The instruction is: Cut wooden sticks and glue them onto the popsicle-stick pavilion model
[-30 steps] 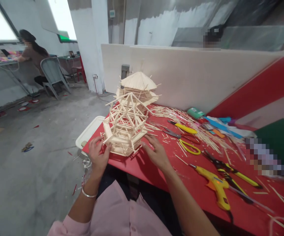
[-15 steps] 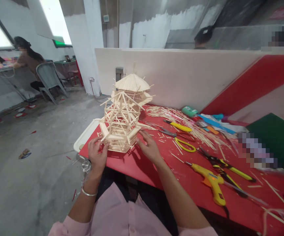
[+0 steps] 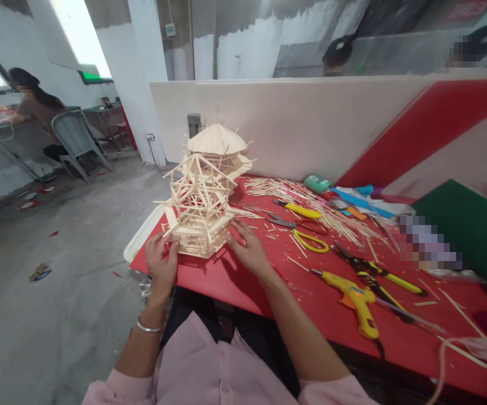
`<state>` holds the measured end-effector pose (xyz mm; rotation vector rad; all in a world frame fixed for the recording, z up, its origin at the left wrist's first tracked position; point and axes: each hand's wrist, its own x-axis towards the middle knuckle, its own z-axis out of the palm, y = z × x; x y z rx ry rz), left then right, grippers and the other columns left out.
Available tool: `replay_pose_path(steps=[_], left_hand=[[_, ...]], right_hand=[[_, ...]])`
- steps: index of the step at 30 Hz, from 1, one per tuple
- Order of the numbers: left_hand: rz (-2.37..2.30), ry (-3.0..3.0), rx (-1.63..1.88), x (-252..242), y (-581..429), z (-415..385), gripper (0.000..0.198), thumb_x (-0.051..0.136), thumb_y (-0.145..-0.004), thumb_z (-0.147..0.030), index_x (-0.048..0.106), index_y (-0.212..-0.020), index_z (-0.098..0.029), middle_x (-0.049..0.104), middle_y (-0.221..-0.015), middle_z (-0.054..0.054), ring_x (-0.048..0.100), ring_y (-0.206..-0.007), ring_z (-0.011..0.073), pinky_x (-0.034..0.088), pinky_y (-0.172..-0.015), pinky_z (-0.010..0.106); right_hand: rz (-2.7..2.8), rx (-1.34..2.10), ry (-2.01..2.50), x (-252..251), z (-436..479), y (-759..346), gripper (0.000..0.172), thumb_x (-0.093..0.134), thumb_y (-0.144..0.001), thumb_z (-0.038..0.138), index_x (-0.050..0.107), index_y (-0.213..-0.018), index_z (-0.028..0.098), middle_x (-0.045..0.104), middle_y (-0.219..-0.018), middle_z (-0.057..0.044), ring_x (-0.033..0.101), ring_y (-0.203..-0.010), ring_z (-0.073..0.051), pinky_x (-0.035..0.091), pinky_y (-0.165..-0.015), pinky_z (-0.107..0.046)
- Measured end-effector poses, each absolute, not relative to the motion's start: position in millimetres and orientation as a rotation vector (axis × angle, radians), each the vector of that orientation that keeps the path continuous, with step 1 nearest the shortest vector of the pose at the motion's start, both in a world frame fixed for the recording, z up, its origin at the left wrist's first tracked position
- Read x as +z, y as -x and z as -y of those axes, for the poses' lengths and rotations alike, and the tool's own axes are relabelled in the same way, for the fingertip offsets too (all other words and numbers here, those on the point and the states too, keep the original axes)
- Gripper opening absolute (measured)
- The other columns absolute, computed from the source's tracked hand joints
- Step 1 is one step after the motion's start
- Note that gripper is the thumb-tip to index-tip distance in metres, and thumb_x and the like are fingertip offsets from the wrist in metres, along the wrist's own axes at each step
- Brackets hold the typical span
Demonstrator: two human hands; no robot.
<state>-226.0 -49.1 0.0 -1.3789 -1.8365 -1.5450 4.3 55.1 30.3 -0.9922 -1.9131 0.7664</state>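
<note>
Tower, framed but its roof uncovered, sits between parted hands, grip unclear, a roofed model behind it.

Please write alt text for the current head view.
A person's left hand and right hand flank the lower part of an open-framed stick model on a red tabletop. Behind it stands a second stick model with a covered roof. To the right lie loose sticks, scissors and a yellow glue gun.
</note>
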Motion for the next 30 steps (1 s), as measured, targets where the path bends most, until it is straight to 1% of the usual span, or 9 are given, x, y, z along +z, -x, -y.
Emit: replay_pose_path(steps=[3,6,9,12,17,20,24,28,30], left_hand=[[1.844,1.349,-1.574,3.6,221.8,60.1,0.022,0.065,-0.093,-0.036,0.072,-0.107,-0.021,0.071,-0.112,0.009,0.065,-0.109,0.0235,0.049,-0.101,0.043],[1.795,1.318,-1.596,-2.4,212.3,79.7,0.017,0.063,-0.094,-0.028,0.072,-0.107,-0.02,0.071,-0.104,0.009,0.066,-0.102,0.022,0.051,-0.096,0.04],[1.717,1.505,-1.569,-14.7,193.9,99.3,0.014,0.061,-0.094,-0.017,0.072,-0.103,-0.019,0.071,-0.091,0.006,0.067,-0.089,0.0194,0.054,-0.085,0.035],[1.626,1.8,-1.569,-23.4,166.2,108.3,0.017,0.062,-0.091,-0.011,0.071,-0.104,-0.019,0.072,-0.088,0.006,0.069,-0.084,0.0185,0.056,-0.079,0.033],[1.513,2.256,-1.539,-21.9,114.3,85.2,0.016,0.059,-0.094,-0.016,0.072,-0.102,-0.022,0.076,-0.091,0.007,0.072,-0.084,0.0177,0.06,-0.079,0.03],[1.482,2.457,-1.505,-15.4,88.6,58.6,0.019,0.056,-0.097,-0.021,0.073,-0.107,-0.022,0.076,-0.106,0.011,0.073,-0.096,0.0201,0.061,-0.086,0.033],[1.434,2.659,-1.372,-5.2,67.8,37.3,0.031,0.055,-0.097,-0.027,0.068,-0.125,-0.022,0.068,-0.132,0.015,0.069,-0.115,0.0248,0.06,-0.094,0.039],[1.342,3.032,-1.325,0.6,56.7,42.8,0.032,0.061,-0.096,-0.037,0.069,-0.123,-0.022,0.077,-0.111,0.011,0.074,-0.101,0.0222,0.061,-0.089,0.035],[1.272,3.18,-1.386,0.8,49.3,47.6,0.031,0.063,-0.095,-0.04,0.07,-0.12,-0.022,0.077,-0.112,0.01,0.074,-0.102,0.021,0.06,-0.089,0.032]], right_hand=[[1.897,0.664,1.044,34.6,-37.0,-16.3,0.044,0.061,-0.091,0.042,0.068,-0.132,0.026,0.061,-0.144,-0.011,0.053,-0.137,-0.027,0.042,-0.114,-0.048],[1.881,0.658,1.174,33.9,-6.0,-40.3,0.037,0.055,-0.094,0.04,0.071,-0.125,0.027,0.076,-0.114,-0.008,0.071,-0.107,-0.025,0.055,-0.097,-0.042],[1.921,0.612,1.303,24.6,28.1,-75.0,0.031,0.051,-0.097,0.042,0.077,-0.105,0.027,0.079,-0.093,-0.007,0.074,-0.089,-0.024,0.057,-0.086,-0.039],[1.971,0.439,1.37,13.0,53.8,-117.3,0.033,0.05,-0.098,0.043,0.077,-0.095,0.025,0.079,-0.095,-0.009,0.073,-0.091,-0.027,0.056,-0.088,-0.043],[1.94,0.13,1.581,1.0,56.8,-164.5,0.036,0.05,-0.099,0.046,0.072,-0.116,0.023,0.073,-0.11,-0.013,0.068,-0.104,-0.029,0.054,-0.091,-0.045],[1.988,0.041,1.726,-2.4,40.4,-151.5,0.035,0.053,-0.097,0.044,0.069,-0.118,0.022,0.068,-0.117,-0.016,0.065,-0.104,-0.03,0.055,-0.08,-0.04],[2.145,0.23,1.75,14.4,34.7,-121.1,0.024,0.046,-0.099,0.03,0.068,-0.091,0.022,0.069,-0.093,-0.011,0.065,-0.084,-0.024,0.048,-0.066,-0.03],[2.158,0.75,1.491,42.0,71.4,-162.0,0.032,0.044,-0.1,0.04,0.063,-0.08,0.024,0.068,-0.079,-0.004,0.064,-0.074,-0.02,0.047,-0.068,-0.03],[2.057,1.081,1.57,41.4,105.3,-210.5,0.041,0.047,-0.097,0.051,0.06,-0.068,0.025,0.064,-0.066,-0.001,0.062,-0.063,-0.018,0.046,-0.06,-0.029]])
